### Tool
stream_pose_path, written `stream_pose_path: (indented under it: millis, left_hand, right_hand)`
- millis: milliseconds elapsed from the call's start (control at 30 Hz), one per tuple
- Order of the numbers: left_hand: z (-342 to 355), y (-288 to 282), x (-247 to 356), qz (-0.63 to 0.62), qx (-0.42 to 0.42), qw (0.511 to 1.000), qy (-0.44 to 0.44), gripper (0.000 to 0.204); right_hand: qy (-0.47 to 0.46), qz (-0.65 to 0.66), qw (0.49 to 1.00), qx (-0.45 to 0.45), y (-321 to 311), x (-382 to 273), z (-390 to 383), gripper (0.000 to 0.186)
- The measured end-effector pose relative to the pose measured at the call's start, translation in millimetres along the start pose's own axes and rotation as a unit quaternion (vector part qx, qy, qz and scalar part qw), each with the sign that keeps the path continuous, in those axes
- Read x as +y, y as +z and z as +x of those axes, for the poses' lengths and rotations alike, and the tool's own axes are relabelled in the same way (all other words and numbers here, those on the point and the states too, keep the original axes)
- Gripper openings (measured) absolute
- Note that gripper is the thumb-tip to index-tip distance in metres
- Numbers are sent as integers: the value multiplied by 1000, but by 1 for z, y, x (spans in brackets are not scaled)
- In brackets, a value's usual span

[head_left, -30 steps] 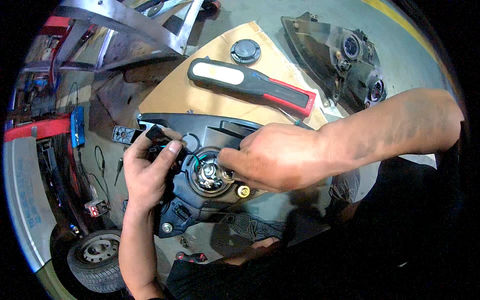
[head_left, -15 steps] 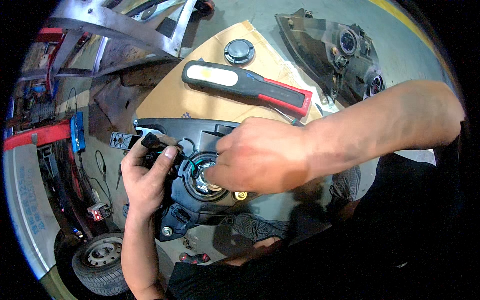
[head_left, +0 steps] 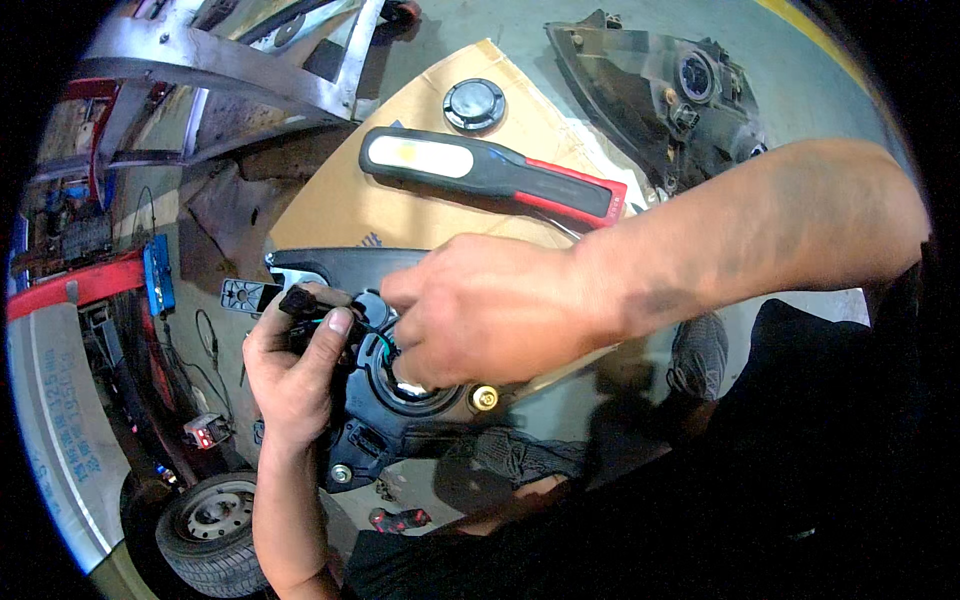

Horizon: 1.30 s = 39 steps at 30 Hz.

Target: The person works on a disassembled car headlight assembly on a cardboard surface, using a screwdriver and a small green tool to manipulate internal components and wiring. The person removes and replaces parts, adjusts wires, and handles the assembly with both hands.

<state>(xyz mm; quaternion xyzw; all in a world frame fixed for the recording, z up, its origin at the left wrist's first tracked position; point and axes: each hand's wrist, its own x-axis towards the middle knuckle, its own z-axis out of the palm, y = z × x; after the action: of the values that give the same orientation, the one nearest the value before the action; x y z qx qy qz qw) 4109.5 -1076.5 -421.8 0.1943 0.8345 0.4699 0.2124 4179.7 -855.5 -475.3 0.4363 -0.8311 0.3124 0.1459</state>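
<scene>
A black headlight housing [head_left: 375, 435] lies back side up in front of me, with a round opening that has shiny metal inside. My left hand [head_left: 292, 375] pinches a black wire connector [head_left: 297, 301] between thumb and fingers at the housing's left side. Thin wires, one of them green, run from it toward the opening. Over that opening, my right hand [head_left: 490, 310] reaches in with its fingers bent down and together. Its fingertips are partly hidden, and what they grip cannot be made out. A brass-coloured round fitting [head_left: 485, 398] sits beside the opening.
Beyond the housing, a red and black work light [head_left: 500, 172] and a round black cap [head_left: 474, 105] rest on cardboard [head_left: 320, 215]. A second headlight [head_left: 660, 100] lies at the far right. A wheel [head_left: 215, 530] and a metal frame [head_left: 230, 70] stand to the left.
My right hand has shifted slightly left, covering more of the round opening. My left hand still pinches the connector. The whole view has moved a little.
</scene>
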Motion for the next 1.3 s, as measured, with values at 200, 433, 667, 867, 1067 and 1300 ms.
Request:
stream_pose_path:
  millis: [200,433,667,867,1067,1300]
  left_hand:
    - [1,2,3,-6,-3,1000,-1,13]
    - [1,4,3,-16,3,1000,-13,13]
    - [2,5,4,1,-4,1000,-16,12]
    - [3,6,4,5,-1,1000,-10,13]
    - [1,5,0,-12,-7,1000,-9,13]
    - [1,9,3,-4,-1,1000,-13,11]
  right_hand:
    - [15,12,1000,4,11,4,-2,13]
    - [40,-62,997,-33,10,-2,3,10]
    - [58,-91,993,-38,12,-6,7,10]
    - [48,-47,998,-19,15,-2,7,10]
    - [54,-77,995,-23,15,-6,5,9]
    - [68,-85,993,-42,12,-7,8,10]
